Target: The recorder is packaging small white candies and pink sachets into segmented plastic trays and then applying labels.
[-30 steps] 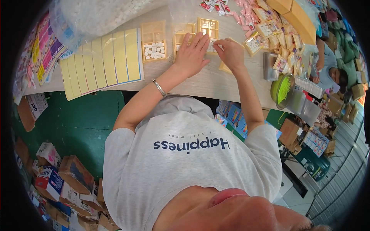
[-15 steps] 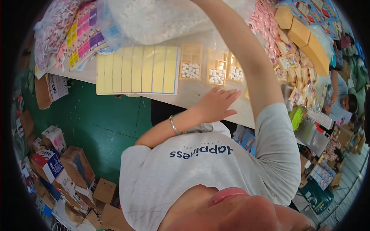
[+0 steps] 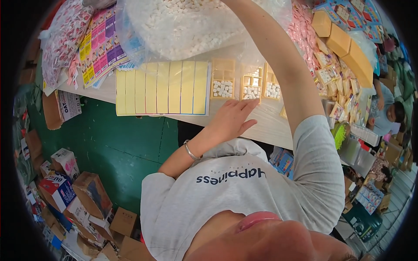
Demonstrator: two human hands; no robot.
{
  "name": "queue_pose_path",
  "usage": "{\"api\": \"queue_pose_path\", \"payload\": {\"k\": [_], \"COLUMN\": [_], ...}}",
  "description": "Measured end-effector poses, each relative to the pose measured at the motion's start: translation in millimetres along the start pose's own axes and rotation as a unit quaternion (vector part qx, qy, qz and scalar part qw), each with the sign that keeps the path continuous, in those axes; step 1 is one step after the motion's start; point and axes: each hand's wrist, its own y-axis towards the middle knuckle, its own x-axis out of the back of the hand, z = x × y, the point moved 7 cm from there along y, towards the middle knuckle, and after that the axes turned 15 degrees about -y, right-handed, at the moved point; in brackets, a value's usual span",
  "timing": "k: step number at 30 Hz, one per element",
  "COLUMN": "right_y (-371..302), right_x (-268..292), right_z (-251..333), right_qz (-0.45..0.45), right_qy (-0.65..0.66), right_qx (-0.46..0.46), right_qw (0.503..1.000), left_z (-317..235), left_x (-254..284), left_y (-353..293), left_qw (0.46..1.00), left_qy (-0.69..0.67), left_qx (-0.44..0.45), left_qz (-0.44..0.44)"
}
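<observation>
My left hand [image 3: 233,117] lies with fingers stretched out at the near side of several small yellow compartment trays, its fingertips by the middle tray [image 3: 252,80]. It holds nothing. The left tray [image 3: 224,66] and the right tray [image 3: 272,77] stand either side of the middle one; white pieces [image 3: 223,89] fill their near compartments. My right arm [image 3: 278,48] reaches far over the table, and its hand is beyond the upper edge. Beneath that arm spreads a large clear plastic bag [image 3: 187,32] full of small white pieces.
Yellow striped sheets [image 3: 163,93] lie left of the trays. Printed colourful sheets [image 3: 100,48] and a bag of wrapped items [image 3: 65,39] are at the far left. Pink packets [image 3: 302,32] and packed trays [image 3: 337,85] crowd the right. Cardboard boxes [image 3: 91,193] stand on the green floor; another person [image 3: 385,111] sits at right.
My left hand has moved left and lies flatter near the trays. The table scene has shifted slightly down and right in view. The right arm still reaches over the bag.
</observation>
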Motion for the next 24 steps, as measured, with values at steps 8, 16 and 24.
{"api": "queue_pose_path", "payload": {"k": [8,16,24], "right_y": [-7.9,-222.2,-532.5], "right_x": [-7.0,125.3,57.9], "right_z": [-28.6,-44.2,-164.2], "right_qz": [0.053,0.104,-0.063], "right_qy": [0.234,0.744,0.463], "right_qx": [-0.086,-0.247,-0.369], "right_qw": [0.967,0.612,0.804], "left_z": [-16.2,-12.6,-3.3], "left_x": [-32.1,-49.7,-129.7], "left_y": [12.9,34.5,114.8], "left_qw": [0.998,0.997,0.991], "left_qy": [0.008,-0.016,0.099], "left_qx": [-0.07,-0.078,-0.089], "left_qz": [0.002,-0.004,0.006]}}
